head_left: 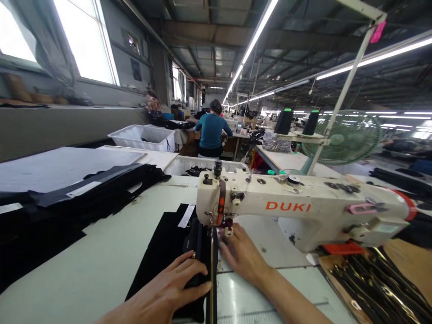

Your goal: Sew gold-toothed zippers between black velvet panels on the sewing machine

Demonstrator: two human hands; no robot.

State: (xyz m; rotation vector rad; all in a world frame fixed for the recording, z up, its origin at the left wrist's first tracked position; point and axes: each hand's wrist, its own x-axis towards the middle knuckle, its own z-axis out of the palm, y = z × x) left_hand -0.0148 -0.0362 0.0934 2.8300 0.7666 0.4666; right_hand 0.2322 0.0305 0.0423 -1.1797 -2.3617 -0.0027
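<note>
A black fabric panel (158,252) lies on the sewing machine bed, with a white label (186,216) near its far edge. A zipper strip (212,270) with a gold-coloured line runs lengthwise under the machine head (208,198). My left hand (178,283) rests on the panel with its fingers spread, fingertips beside the zipper. Beneath and ahead of those fingers is a dark, raised, narrow piece (193,238), its kind unclear. My right hand (241,252) lies right of the zipper, fingers reaching close to the presser foot; the fingertips are partly hidden.
Stacked black fabric pieces (101,202) cover the left side of the table. Gold-lined black zipper strips (378,283) lie at the lower right. Thread cones (284,122) and a green fan (344,137) stand behind the machine. White bins (143,137) and a seated person (212,130) are farther away.
</note>
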